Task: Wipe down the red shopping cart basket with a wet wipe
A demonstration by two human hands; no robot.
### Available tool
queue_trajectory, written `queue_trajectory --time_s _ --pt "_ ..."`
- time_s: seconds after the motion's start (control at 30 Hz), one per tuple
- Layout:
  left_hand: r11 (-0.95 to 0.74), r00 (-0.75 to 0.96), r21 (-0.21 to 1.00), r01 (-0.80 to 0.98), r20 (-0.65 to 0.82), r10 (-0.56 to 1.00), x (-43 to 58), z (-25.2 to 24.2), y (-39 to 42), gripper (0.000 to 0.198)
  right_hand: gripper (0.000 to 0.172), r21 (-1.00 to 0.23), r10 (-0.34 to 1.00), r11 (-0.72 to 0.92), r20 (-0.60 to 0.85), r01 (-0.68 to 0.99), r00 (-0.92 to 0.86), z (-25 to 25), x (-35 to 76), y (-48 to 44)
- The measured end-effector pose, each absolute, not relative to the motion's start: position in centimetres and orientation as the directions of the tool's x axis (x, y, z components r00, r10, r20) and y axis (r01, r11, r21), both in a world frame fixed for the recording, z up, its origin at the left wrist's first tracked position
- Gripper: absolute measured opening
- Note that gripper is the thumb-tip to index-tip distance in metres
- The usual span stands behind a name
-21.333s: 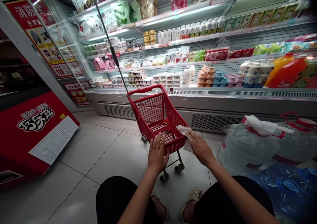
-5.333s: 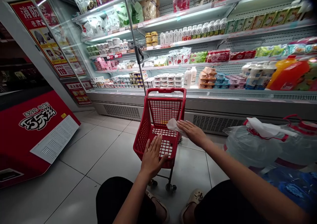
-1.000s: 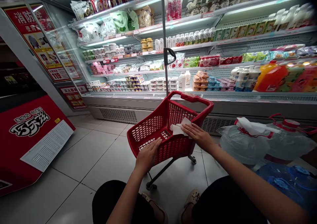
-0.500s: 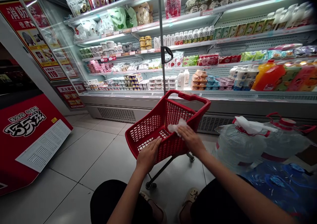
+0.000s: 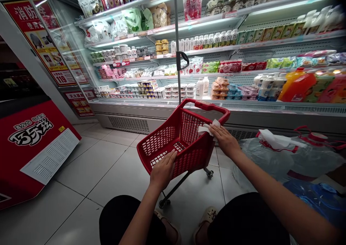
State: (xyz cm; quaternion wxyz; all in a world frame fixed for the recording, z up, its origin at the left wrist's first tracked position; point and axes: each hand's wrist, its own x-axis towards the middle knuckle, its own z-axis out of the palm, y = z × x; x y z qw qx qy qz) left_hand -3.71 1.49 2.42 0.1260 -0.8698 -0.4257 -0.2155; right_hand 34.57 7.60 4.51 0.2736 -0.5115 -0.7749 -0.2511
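Note:
A red plastic shopping cart [image 5: 159, 136] with perforated sides stands upright on its wheels in front of me. My left hand [image 5: 163, 169] lies over the cart's near rim towards its low front end, fingers stretched out and together, and holds nothing else. Under the fingers of my right hand [image 5: 223, 138] is a white wipe [image 5: 207, 128], pressed on the same rim close to the handle [image 5: 205, 105]. Part of the wipe hangs over both sides of the rim. Inside the basket I see only its bare grid floor.
Behind the cart stands a lit refrigerated display [image 5: 162, 70] with a dark door handle [image 5: 182, 60]. Large clear water jugs [image 5: 266, 154] and a blue jug [image 5: 316, 194] are at my right. A red freezer [image 5: 29, 140] is at the left on the tiled floor [image 5: 78, 187].
My right hand has slid the wipe along the rim, to the right and up towards the handle. The left hand stays on the rim. My view has shifted slightly.

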Motion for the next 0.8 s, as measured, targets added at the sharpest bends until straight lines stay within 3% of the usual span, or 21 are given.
queue_trajectory --time_s 0.23,0.43,0.5,0.67,0.8 --pt "-0.584 0.525 -0.039 0.811 0.489 0.696 -2.4 2.1 1.3 0.074 0.067 0.040 0.607 0.528 0.681 0.849 -0.410 -0.4 21.3 3.3" --pt "-0.578 0.510 -0.019 0.816 0.495 0.704 -2.6 2.2 1.0 0.076 0.063 0.140 0.496 0.682 0.634 0.718 -0.594 -0.8 19.1 1.8" --pt "-0.561 0.495 -0.014 0.827 0.491 0.717 -2.7 2.1 0.9 0.078 0.067 0.170 0.512 0.658 0.613 0.733 -0.602 0.5 22.8 3.0" --pt "-0.537 0.471 -0.008 0.844 0.492 0.732 -2.3 2.0 0.9 0.078 0.072 0.141 0.636 0.429 0.654 0.892 -0.409 3.4 31.8 5.9" --pt "-0.529 0.467 -0.017 0.848 0.496 0.732 -1.2 2.0 0.9 0.081 0.072 0.070 0.653 0.407 0.675 0.911 -0.344 2.0 29.8 5.4"
